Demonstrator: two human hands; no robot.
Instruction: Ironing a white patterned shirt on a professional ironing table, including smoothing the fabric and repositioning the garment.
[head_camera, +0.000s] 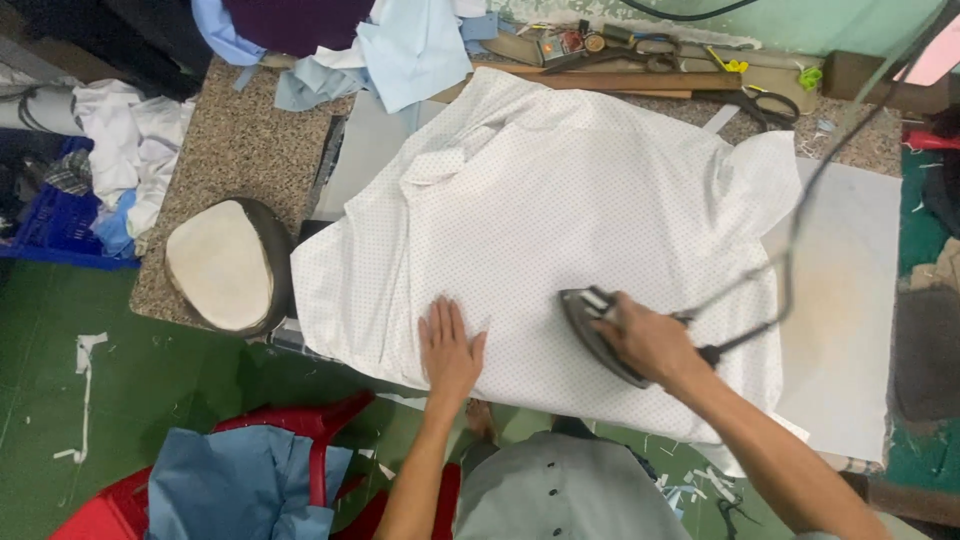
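A white shirt with small dots lies spread over a padded ironing table. My right hand grips the handle of a dark clothes iron that rests on the shirt near its front edge. The iron's cord runs up and away to the right. My left hand lies flat, fingers apart, pressing the cloth just left of the iron.
An oval pressing pad sits at the table's left end. Light blue cloth pieces pile up at the back, with scissors and a wooden ruler nearby. A red plastic chair holding blue cloth stands below left.
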